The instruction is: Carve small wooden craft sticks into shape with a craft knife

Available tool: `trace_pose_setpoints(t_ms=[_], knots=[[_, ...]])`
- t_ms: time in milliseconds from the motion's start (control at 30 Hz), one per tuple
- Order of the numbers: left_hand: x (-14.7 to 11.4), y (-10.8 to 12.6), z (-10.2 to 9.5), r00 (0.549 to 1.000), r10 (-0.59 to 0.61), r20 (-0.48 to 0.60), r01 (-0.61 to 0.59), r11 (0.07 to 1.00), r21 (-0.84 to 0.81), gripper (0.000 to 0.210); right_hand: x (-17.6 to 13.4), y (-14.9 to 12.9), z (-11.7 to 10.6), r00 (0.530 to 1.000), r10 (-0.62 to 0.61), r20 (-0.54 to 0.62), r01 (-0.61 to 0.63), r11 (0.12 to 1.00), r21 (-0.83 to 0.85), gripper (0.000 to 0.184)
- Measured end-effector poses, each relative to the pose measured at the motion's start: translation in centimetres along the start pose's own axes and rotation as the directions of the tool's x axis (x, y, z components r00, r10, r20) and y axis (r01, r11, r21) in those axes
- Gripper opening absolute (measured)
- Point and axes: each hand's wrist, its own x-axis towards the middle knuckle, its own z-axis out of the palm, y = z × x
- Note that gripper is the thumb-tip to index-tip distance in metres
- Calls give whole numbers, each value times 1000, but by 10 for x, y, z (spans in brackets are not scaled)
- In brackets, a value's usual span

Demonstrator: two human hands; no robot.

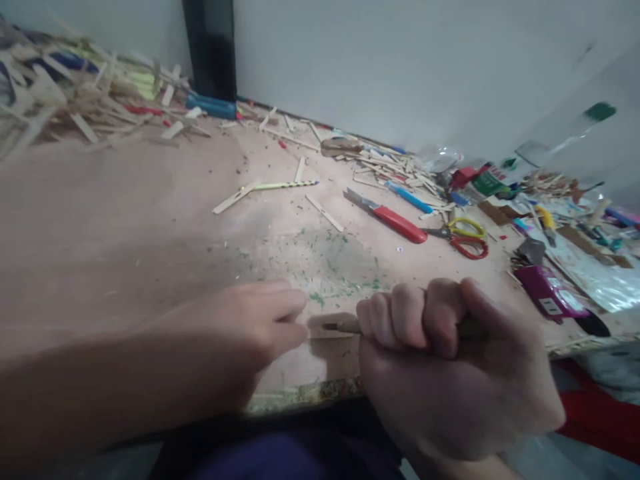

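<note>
My left hand is closed near the table's front edge, fingers pinching the left end of a flat wooden craft stick. The stick lies on the table and points toward my right hand. That hand is a fist around a slim carving tool with a pale handle. Its dark metal tip rests on or just above the stick; I cannot tell which. My right fingers hide most of the handle. Green shavings are scattered just beyond both hands.
Beyond lie a red-handled knife, yellow-and-red scissors and a blue pen-like tool. A purple box-shaped object is at right. Heaped wooden sticks line the wall, with another pile at far left.
</note>
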Motion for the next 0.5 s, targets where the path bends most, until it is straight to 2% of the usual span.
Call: trace_pose_setpoints(t_ms=[100, 167, 267, 367, 467, 500], knots=[[0, 1, 5, 997, 24, -69, -21, 999, 43, 27, 7, -11, 0, 999, -29, 41, 30, 999, -22, 80], [0, 6, 4, 994, 9, -104, -4, 999, 54, 30, 8, -16, -5, 995, 2, 102, 6, 997, -76, 78], [2, 13, -6, 997, -43, -71, 44, 999, 20, 31, 7, -16, -16, 978, 67, 197, -27, 980, -197, 79], [7, 6, -17, 998, -55, -30, 54, 998, -33, 31, 4, -16, -27, 974, 79, 213, -7, 948, -318, 78], [15, -15, -13, 993, 94, -76, -93, 996, 14, 29, 0, -16, -33, 981, 48, 188, 28, 924, -381, 73], [18, -21, -9, 978, 205, -51, -200, 976, 82, 30, -1, -15, -33, 982, 26, 185, 47, 924, -378, 72]])
